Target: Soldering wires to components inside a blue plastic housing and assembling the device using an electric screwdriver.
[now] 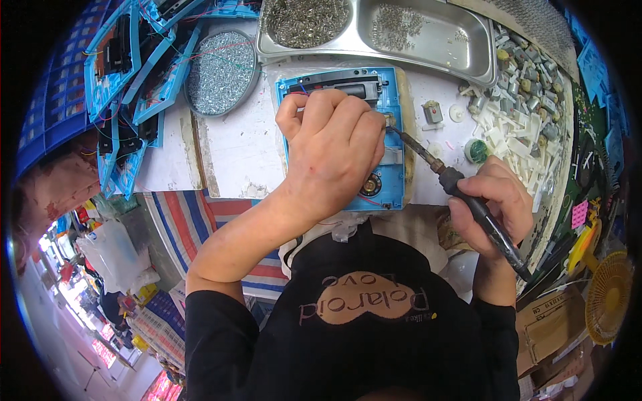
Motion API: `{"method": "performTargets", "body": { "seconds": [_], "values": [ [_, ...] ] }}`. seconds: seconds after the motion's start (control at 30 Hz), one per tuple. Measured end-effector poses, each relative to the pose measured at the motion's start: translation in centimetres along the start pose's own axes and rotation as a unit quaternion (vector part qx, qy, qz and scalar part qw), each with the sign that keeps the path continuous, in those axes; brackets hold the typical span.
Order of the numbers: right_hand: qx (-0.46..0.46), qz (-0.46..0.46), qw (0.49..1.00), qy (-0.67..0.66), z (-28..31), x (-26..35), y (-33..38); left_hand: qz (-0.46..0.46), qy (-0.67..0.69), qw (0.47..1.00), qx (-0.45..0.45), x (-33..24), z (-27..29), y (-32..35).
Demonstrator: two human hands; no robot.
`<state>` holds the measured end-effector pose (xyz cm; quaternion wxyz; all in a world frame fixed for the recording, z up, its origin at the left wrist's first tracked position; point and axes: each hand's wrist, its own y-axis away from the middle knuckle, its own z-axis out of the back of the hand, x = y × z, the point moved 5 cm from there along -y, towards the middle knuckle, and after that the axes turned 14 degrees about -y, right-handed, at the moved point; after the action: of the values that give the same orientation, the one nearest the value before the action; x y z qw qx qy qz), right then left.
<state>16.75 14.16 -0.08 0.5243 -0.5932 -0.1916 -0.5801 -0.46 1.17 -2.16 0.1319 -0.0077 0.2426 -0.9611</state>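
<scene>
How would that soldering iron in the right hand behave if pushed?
The soldering iron would likely feel stiff, given its metal-looking shaft. Laid down, its rounded handle might roll when nudged. The handle end, thicker than the shaft, is probably heavier.

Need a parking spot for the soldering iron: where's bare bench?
Free: white benchtop left of the blue housing, below the round dish of screws. Crowded: right side, piled with motors and white plastic parts; far edge, under the steel tray.
</scene>
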Motion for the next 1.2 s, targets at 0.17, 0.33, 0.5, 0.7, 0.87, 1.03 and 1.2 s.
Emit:
{"method": "performTargets", "body": {
  "seconds": [0.17, 0.33, 0.5, 0.7, 0.87, 1.03, 1.2],
  "values": [
    [0.002, 0.032, 0.999, 0.007, -0.05, -0.15, -0.55, 0.002, -0.005, 1.000, -0.002, -0.02, -0.06, 0.03],
    [0.004, 0.035, 0.999, 0.011, -0.07, -0.09, -0.61, 0.003, -0.004, 1.000, 0.004, -0.04, -0.11, 0.11],
    [-0.013, 0.023, 1.000, 0.008, 0.32, 0.10, -0.25, 0.002, -0.005, 1.000, 0.003, -0.02, -0.09, 0.10],
    [-0.020, 0.023, 1.000, 0.009, 0.52, 0.14, -0.24, 0.000, -0.009, 1.000, 0.003, -0.03, -0.06, 0.05],
    [-0.025, 0.022, 0.999, 0.012, 0.59, 0.20, -0.20, 0.002, -0.006, 1.000, 0.007, -0.04, 0.06, -0.08],
    [-0.022, 0.019, 0.999, 0.014, 0.67, 0.24, -0.10, 0.005, -0.001, 1.000, -0.002, -0.01, 0.01, 0.01],
    [-0.023, 0.020, 0.999, 0.016, 0.78, 0.25, -0.09, 0.003, -0.002, 1.000, 0.001, 0.01, 0.13, -0.05]
  ]
}}
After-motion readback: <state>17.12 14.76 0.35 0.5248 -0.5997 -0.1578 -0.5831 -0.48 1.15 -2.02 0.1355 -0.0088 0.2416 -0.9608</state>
